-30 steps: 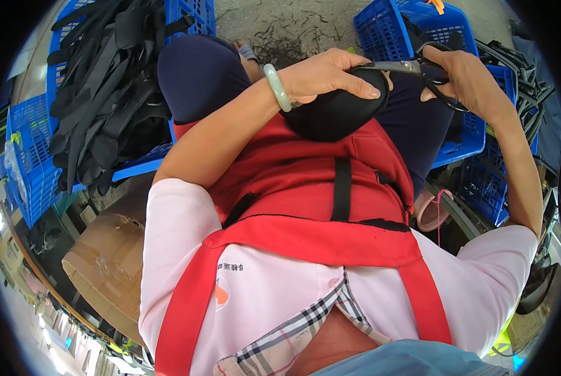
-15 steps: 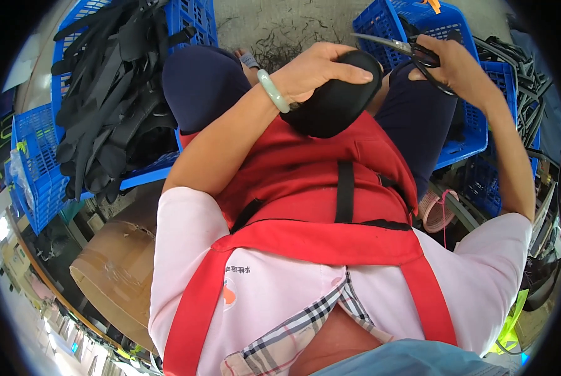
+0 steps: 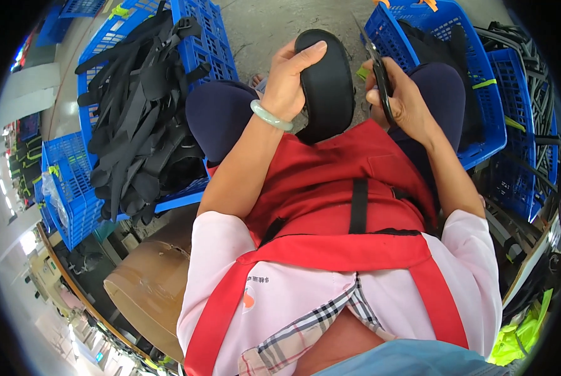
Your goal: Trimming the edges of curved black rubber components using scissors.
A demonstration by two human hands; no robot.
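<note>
In my left hand (image 3: 289,80) is a smooth black padded piece (image 3: 328,84), long and rounded at its top end. The thumb presses on its face while the other fingers are hidden behind it. A pair of scissors (image 3: 382,81) with black handles is gripped in my right hand (image 3: 400,100), just right of the piece and apart from it. Its metal blades point up and away from me, and they look close together. Both hands are above my knees, beyond the red apron (image 3: 349,166).
A blue crate (image 3: 208,44) at the left is heaped with black strap-like pieces (image 3: 145,119). Another blue crate (image 3: 490,135) with black pieces stands beside my right knee, with more crates further right. A cardboard container (image 3: 145,282) sits by my left elbow. Dark scraps lie on the floor (image 3: 268,28).
My left hand has turned the black piece more upright and shifted it away from me. The scissors have come in left toward the piece, their blades swinging from pointing left to pointing up.
</note>
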